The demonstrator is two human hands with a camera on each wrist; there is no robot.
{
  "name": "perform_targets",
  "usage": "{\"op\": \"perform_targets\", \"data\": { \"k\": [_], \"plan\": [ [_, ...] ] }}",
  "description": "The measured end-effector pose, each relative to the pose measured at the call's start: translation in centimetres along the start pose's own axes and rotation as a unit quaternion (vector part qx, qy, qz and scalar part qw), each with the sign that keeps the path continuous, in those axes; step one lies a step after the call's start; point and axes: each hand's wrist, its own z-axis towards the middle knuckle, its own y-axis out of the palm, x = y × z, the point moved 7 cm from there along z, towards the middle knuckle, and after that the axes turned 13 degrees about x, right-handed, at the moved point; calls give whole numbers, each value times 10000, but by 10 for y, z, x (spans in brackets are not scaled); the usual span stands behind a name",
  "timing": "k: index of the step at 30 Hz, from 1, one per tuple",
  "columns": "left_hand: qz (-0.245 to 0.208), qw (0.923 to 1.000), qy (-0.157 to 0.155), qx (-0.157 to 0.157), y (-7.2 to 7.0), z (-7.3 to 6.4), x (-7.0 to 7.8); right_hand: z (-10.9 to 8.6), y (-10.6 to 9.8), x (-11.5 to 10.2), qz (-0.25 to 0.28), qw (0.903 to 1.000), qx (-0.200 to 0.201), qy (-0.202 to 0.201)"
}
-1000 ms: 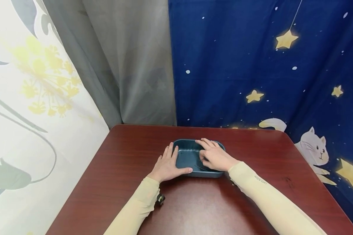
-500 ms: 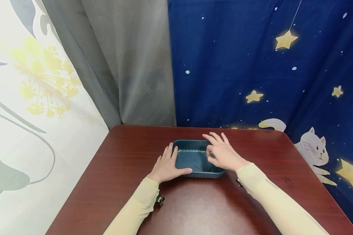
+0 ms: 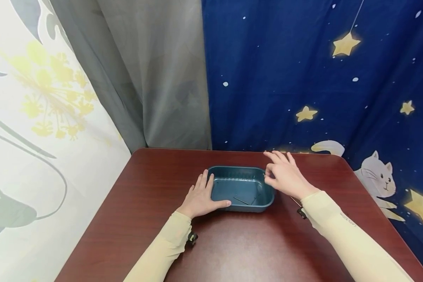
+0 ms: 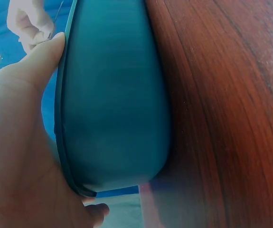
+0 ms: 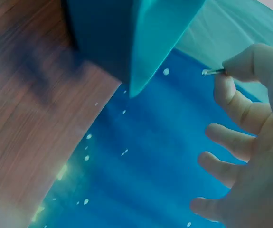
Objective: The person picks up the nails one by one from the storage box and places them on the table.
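A dark teal rectangular tray [image 3: 248, 209] stands on the table. My left hand [image 3: 199, 197] rests on its left end, fingers straight and spread, thumb along the near rim. Beyond the tray's right end, my right hand [image 3: 287, 176] is raised, pinching a thin metal rod [image 5: 213, 72] between thumb and forefinger. Its other fingers are spread. Only the rod's short flat tip shows in the right wrist view; its exact kind is unclear. Thin dark rods [image 3: 241, 201] lie on the tray floor near the front right.
The reddish-brown wooden table [image 3: 162, 176] extends around the tray. Another thin rod [image 3: 296, 201] lies right of the tray, partly hidden by my right wrist. A grey curtain [image 3: 176, 78] and a blue starry curtain [image 3: 261, 78] hang behind the table.
My right hand has come up out of the tray and moved right past its right end, carrying the thin metal rod. The left hand has stayed in place.
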Motion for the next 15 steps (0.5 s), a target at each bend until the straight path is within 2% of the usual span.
{"op": "perform_targets", "data": {
  "k": [7, 15],
  "plan": [
    [20, 10000, -22, -34, -1, 0, 1, -12, -11, 28, -130, 9996, 40, 257],
    [-82, 10000, -21, -7, -3, -1, 2, -31, -12, 64, 13, 9966, -264, 779]
  ]
}}
